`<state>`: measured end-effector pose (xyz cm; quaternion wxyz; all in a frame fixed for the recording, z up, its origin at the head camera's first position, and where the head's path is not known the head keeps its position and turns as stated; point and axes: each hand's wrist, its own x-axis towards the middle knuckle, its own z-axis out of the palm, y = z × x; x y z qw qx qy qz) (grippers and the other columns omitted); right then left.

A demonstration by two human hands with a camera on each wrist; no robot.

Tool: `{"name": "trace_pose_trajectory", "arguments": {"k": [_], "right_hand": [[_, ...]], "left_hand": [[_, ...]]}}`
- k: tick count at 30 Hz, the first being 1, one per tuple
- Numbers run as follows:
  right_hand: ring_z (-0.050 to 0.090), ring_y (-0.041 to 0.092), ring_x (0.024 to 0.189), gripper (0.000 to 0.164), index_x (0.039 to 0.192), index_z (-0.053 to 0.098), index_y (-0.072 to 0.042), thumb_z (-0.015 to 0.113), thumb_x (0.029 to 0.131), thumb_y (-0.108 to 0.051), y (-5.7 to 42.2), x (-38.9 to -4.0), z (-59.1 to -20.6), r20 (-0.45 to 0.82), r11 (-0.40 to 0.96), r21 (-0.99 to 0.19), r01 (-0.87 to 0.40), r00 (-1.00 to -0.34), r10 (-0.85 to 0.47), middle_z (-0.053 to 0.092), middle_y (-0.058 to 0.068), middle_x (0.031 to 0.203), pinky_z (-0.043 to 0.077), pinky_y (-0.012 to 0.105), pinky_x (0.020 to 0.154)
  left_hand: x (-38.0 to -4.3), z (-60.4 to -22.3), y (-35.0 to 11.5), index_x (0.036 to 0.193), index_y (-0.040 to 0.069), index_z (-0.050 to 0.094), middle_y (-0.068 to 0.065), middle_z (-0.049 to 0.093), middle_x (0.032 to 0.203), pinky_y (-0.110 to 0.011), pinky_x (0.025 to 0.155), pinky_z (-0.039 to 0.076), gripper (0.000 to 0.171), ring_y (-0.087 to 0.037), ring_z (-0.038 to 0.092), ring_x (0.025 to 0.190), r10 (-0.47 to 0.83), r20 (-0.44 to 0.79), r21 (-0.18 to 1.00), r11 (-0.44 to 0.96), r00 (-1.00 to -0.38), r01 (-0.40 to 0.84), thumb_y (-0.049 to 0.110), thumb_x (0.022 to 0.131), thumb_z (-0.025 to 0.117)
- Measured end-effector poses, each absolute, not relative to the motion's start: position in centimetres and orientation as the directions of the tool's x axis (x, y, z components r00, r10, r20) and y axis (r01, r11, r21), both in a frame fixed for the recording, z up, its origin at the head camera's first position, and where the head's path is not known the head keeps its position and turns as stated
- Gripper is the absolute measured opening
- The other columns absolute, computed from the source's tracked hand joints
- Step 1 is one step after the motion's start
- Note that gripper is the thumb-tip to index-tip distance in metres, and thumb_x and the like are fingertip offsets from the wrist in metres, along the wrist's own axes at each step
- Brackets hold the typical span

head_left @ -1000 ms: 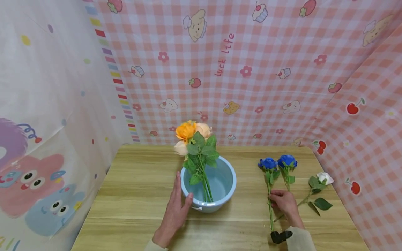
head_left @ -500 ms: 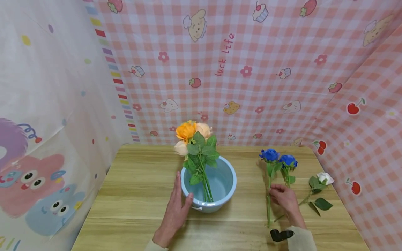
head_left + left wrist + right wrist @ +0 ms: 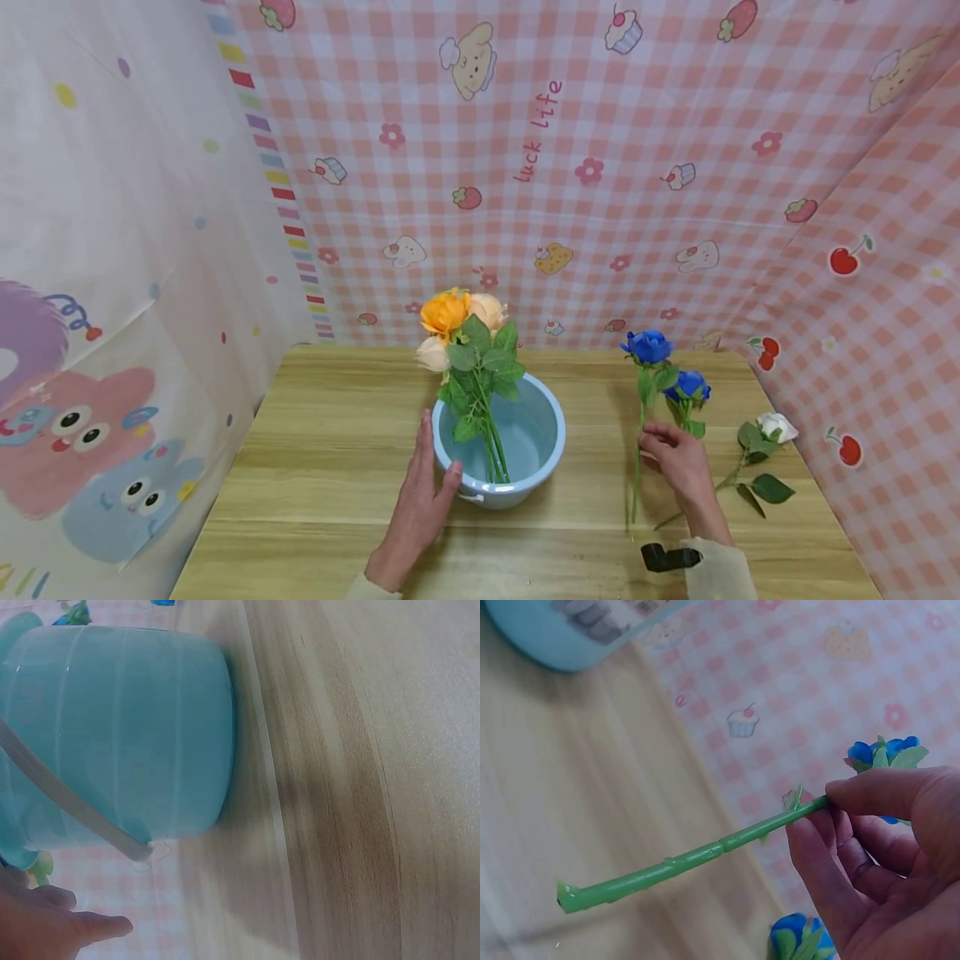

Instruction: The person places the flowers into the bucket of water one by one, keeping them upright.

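A light blue bucket [image 3: 557,446] stands mid-table with several orange, peach and cream roses [image 3: 444,313] leaning in it, their stems inside. My left hand [image 3: 420,500] rests against the bucket's left side, fingers straight. In the left wrist view the bucket's ribbed wall [image 3: 127,735] and pale handle [image 3: 71,799] show close by. My right hand [image 3: 681,467] pinches the green stem [image 3: 675,866] of a blue rose [image 3: 648,347] between thumb and fingers. In the right wrist view the stem's cut end hangs off the table.
A second blue rose [image 3: 687,387] lies right of the held one. Farther right lies a white rose [image 3: 777,427] with green leaves [image 3: 771,488]. A black wrist camera [image 3: 670,557] sits at the right sleeve. Checked cloth [image 3: 555,217] hangs behind the wooden table [image 3: 315,433].
My right hand has lifted the blue rose off the table and moved it slightly away from me and to the left. The left hand and bucket have stayed put.
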<state>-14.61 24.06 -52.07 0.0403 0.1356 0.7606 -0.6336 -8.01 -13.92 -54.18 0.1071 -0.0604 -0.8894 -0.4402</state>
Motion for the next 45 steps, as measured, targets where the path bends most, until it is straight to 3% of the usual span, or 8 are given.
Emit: {"name": "trace_pose_trajectory", "arguments": {"k": [13,29,45], "right_hand": [[0.067,0.003,0.087,0.037,0.132,0.054,0.016,0.063,0.101,-0.001,22.5,-14.5,-49.5,-0.152,0.092,-0.981,0.172,-0.970,0.188,0.068,-0.003,0.097,0.063,0.026,0.081],[0.068,0.005,0.089,0.033,0.128,0.056,0.011,0.065,0.099,-0.002,20.1,-14.1,-46.6,-0.098,0.029,-0.994,0.107,-0.972,0.214,0.066,-0.008,0.096,0.062,0.024,0.080],[0.068,0.010,0.092,0.032,0.124,0.059,0.009,0.069,0.100,-0.009,18.1,-14.3,-44.1,-0.027,0.019,-0.999,0.031,-0.982,0.187,0.064,-0.002,0.103,0.062,0.026,0.082]], "left_hand": [[-8.0,-54.2,-13.9,0.168,0.014,0.001,-0.007,0.004,0.174,-0.057,0.122,0.023,0.081,-0.035,0.016,0.156,0.009,0.251,0.768,0.607,-0.968,0.205,0.037,0.108,0.050],[-7.9,-54.2,-13.9,0.168,0.014,0.002,-0.008,0.005,0.174,-0.057,0.122,0.023,0.081,-0.036,0.016,0.156,0.008,0.252,0.771,0.603,-0.968,0.206,0.037,0.108,0.050],[-8.0,-54.3,-13.9,0.168,0.017,0.000,-0.005,0.004,0.174,-0.060,0.121,0.023,0.080,-0.036,0.016,0.156,0.005,0.257,0.777,0.594,-0.966,0.210,0.040,0.108,0.049]]}}
